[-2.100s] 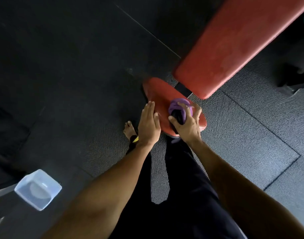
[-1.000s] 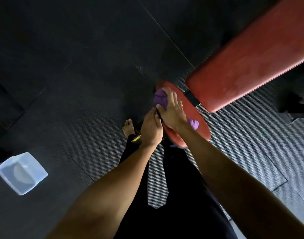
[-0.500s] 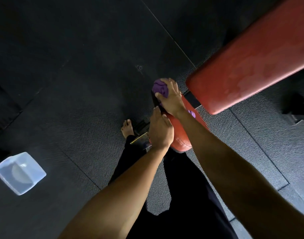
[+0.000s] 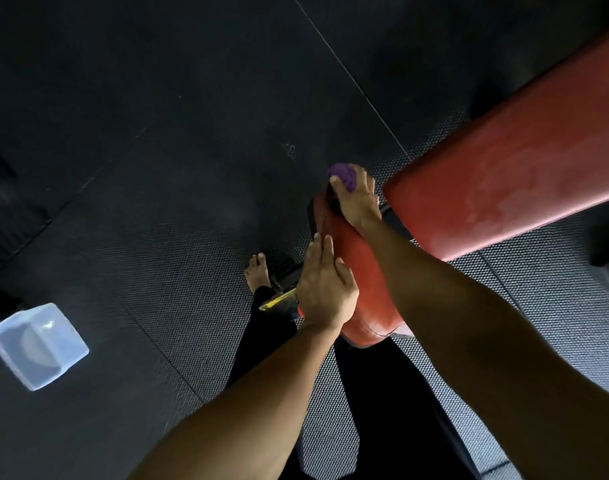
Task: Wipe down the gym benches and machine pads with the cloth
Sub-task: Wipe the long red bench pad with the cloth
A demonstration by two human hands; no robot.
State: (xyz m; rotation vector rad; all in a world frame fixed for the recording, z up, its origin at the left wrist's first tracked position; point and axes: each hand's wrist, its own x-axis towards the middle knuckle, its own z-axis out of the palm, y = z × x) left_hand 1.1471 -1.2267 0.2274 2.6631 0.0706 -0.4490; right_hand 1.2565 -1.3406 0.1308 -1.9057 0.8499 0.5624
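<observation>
two hands on the small seat [image 4: 362,271]: my right hand [image 4: 356,202] is curled round the balled purple cloth [image 4: 344,175], pressing it on the seat's far tip at twelve o'clock. my left hand [image 4: 325,289] lies flat, fingers straight, on its edge at seven. i'd judge this seat nearly covered. the long pad [image 4: 504,161] at two o'clock shows streaks and may need another pass.

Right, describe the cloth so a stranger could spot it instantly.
Find the long red bench pad, upper right. Beside its end sits a smaller red seat pad; at its far tip, under the fingers, is the cloth, the only purple thing.
</observation>
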